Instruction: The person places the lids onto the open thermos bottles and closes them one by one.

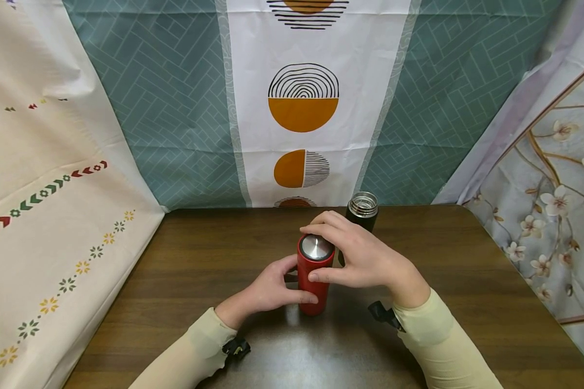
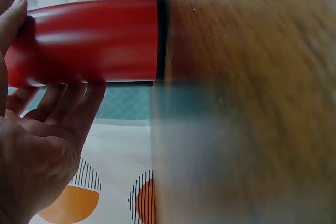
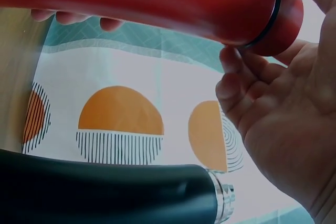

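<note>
A red thermos flask point(image 1: 312, 309) stands upright on the table, with a brushed steel disc on top of its cap point(image 1: 316, 247). My left hand point(image 1: 271, 288) grips its body from the left, thumb in front and fingers behind. Round the cap end curls my right hand point(image 1: 362, 255), its thumb at the front and fingers at the far side. In the right wrist view a dark ring point(image 3: 272, 11) marks the seam below the cap. Behind my right hand stands a black flask point(image 3: 105, 192) without a lid, its threaded steel neck point(image 1: 363, 203) exposed.
The brown wooden table point(image 1: 194, 259) ends at a patterned cloth backdrop point(image 1: 175, 108). A cream cloth point(image 1: 53, 216) hangs along the left side and a floral cloth point(image 1: 555, 232) along the right. Dark straps point(image 1: 384, 315) sit at both wrists.
</note>
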The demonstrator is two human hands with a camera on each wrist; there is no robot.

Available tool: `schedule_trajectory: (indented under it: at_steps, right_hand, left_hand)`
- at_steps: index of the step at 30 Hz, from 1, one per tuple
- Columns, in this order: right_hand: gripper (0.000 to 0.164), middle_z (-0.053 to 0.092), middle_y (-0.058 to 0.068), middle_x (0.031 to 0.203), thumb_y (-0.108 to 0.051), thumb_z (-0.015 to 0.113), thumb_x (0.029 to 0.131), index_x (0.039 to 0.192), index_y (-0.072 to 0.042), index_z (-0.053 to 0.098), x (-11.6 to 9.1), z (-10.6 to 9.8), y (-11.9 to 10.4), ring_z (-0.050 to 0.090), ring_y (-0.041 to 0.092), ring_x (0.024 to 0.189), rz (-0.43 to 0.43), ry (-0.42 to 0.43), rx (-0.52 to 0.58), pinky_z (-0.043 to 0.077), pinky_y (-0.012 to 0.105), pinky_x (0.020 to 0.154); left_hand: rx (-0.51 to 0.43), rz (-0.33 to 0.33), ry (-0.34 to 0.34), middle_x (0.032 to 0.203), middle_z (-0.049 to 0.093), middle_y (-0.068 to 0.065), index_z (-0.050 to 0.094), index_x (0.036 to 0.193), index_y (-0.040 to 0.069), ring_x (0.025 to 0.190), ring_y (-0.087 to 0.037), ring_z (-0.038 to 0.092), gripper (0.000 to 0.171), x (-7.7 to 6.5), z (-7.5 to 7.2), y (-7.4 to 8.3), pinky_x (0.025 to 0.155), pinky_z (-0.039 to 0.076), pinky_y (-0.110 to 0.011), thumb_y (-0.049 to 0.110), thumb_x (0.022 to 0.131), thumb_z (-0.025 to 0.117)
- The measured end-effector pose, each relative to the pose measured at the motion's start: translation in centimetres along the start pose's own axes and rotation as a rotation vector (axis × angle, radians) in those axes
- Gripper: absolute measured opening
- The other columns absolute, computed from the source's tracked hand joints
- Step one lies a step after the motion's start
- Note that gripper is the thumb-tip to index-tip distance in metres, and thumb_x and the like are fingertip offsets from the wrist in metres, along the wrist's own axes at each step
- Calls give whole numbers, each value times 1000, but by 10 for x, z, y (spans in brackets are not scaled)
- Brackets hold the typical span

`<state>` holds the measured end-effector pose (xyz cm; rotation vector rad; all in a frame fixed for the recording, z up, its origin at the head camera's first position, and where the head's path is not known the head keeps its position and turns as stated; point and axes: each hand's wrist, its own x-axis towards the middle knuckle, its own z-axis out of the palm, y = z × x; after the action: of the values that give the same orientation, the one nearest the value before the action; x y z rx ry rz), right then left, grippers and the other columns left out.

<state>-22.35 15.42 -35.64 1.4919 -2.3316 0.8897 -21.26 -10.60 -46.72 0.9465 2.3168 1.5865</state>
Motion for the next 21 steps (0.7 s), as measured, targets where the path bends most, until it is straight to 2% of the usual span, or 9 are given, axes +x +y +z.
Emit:
schedule_trajectory:
  at_steps: [9,21]
  right_hand:
    - [66,59,-2,142,-27,84,98,158,-15,59,-2,-2,6,54,15,133,-49,-9,68,52,33,106]
    - [57,62,-4,137,-31,85,99,151,-16,65,-1,-2,6,55,14,128,-57,4,68,52,32,101]
  left_hand:
    - [-20,-3,-2,134,74,10,67,144,27,127,-16,68,63,1,0,1,110,57,-53,31,89,97]
    - [-9,-4,1,133,74,10,67,145,27,126,-16,68,63,0,-1,1,109,57,-52,33,90,96]
